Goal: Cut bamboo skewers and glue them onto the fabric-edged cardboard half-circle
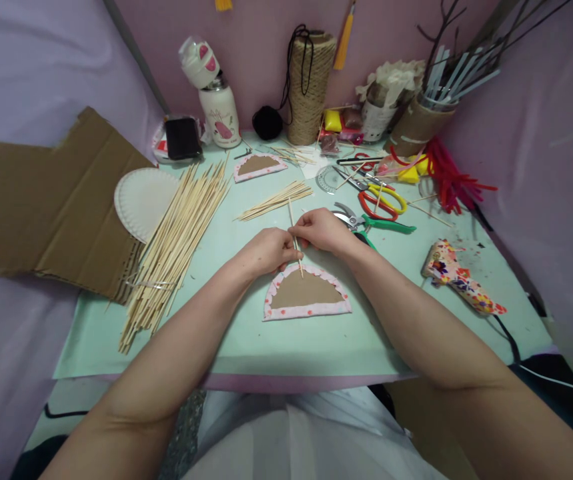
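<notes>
A thin wooden stick (pixel 291 212) stands between my hands, its lower end reaching over a half-round cardboard piece (pixel 309 291) edged with pink dotted fabric. My left hand (pixel 273 249) pinches the stick partway along, close to the top edge of the cardboard. From the right, the fingers of my right hand (pixel 320 229) close on the same stick slightly higher up. Whether more than one stick is in the grip, I cannot tell. A small pile of sticks (pixel 276 201) lies just beyond my hands, and a second fabric-edged half-round (pixel 260 167) sits farther back.
A large stick bundle (pixel 176 247), a white paper plate (pixel 143 200) and corrugated cardboard (pixel 51 207) fill the left. Green-handled pruners (pixel 389 225), scissors (pixel 379 205) and a patterned glue gun (pixel 461 277) lie right. A bottle (pixel 219 113) and twine spool (pixel 311 90) stand behind.
</notes>
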`<state>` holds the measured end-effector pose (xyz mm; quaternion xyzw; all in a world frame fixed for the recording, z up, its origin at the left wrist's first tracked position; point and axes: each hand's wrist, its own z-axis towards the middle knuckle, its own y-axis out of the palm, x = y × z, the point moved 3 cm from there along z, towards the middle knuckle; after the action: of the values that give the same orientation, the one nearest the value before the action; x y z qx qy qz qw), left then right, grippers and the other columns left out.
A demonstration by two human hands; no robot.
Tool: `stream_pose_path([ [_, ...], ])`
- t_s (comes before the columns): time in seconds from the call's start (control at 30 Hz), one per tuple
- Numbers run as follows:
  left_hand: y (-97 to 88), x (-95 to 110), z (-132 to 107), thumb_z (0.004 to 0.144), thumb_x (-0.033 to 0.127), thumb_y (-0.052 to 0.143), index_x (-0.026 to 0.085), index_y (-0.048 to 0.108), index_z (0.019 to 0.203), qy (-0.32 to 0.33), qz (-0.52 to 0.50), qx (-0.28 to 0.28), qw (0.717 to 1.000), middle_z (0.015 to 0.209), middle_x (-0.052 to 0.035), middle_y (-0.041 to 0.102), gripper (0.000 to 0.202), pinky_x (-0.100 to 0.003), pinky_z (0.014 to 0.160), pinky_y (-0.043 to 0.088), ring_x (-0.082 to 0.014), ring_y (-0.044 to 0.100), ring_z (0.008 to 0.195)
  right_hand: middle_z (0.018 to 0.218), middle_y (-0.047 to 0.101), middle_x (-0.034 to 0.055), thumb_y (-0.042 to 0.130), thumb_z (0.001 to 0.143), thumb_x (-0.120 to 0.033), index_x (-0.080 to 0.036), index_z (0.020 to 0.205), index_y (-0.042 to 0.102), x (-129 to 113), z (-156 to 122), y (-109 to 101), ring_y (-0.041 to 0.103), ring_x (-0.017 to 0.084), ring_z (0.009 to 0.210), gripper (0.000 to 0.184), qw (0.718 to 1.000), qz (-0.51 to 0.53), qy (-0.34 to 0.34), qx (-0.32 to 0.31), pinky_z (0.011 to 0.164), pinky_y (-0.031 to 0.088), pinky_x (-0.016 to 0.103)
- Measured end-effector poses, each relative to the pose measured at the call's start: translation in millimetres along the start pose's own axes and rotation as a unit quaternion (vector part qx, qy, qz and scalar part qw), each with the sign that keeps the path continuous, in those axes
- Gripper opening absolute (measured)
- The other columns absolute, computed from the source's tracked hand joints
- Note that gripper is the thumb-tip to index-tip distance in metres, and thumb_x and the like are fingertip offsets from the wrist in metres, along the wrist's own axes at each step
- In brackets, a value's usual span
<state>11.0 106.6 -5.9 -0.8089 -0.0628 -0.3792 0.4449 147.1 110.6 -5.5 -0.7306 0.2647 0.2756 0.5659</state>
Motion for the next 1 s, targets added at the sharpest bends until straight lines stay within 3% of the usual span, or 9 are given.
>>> stream_pose_path([
  [0.67, 0.8, 0, 0, 0.076, 0.035, 0.061, 0.019, 0.051, 0.055, 0.002, -0.001, -0.002, 1.000, 0.043, 0.0037, 0.054, 0.027, -0.024, 0.048, 0.031, -0.0095, 0.046, 0.041, 0.040, 0.049, -0.0018, 0.056, 0.073, -0.035, -0.016, 0.054, 0.061, -1, 0, 0, 0.042, 0.010, 0.044, 0.028, 1.000, 0.000, -0.001, -0.002, 0.049, 0.032, 0.023],
  [0.8, -1.4, -4, -2, 0.076, 0.041, 0.059, 0.019, 0.053, 0.058, 0.015, -0.030, -0.011, 0.999, 0.047, 0.0026, 0.057, 0.029, -0.023, 0.045, 0.031, -0.0091, 0.045, 0.040, 0.045, 0.055, -0.0012, 0.056, 0.074, -0.036, -0.016, 0.059, 0.063, 1, 1, 1, 0.040, 0.009, 0.043, 0.027, 1.000, 0.010, -0.001, 0.002, 0.046, 0.031, 0.022],
  [0.9, -6.3, -4, -5, 0.079, 0.046, 0.056, 0.019, 0.053, 0.060, 0.013, -0.064, -0.034, 0.997, 0.049, 0.0015, 0.058, 0.033, -0.023, 0.044, 0.032, -0.0086, 0.045, 0.039, 0.042, 0.052, -0.0018, 0.053, 0.077, -0.040, -0.016, 0.057, 0.061, 4, 2, 2, 0.040, 0.009, 0.040, 0.032, 1.000, 0.013, -0.010, 0.012, 0.046, 0.030, 0.023],
  [1.0, -14.1, -4, -7, 0.080, 0.049, 0.055, 0.019, 0.051, 0.057, 0.005, -0.080, -0.023, 0.997, 0.046, 0.0019, 0.056, 0.038, -0.022, 0.045, 0.033, -0.0080, 0.045, 0.038, 0.039, 0.049, -0.0020, 0.050, 0.080, -0.044, -0.016, 0.055, 0.060, 6, 3, 2, 0.041, 0.009, 0.039, 0.039, 1.000, 0.011, -0.008, 0.020, 0.046, 0.031, 0.023],
])
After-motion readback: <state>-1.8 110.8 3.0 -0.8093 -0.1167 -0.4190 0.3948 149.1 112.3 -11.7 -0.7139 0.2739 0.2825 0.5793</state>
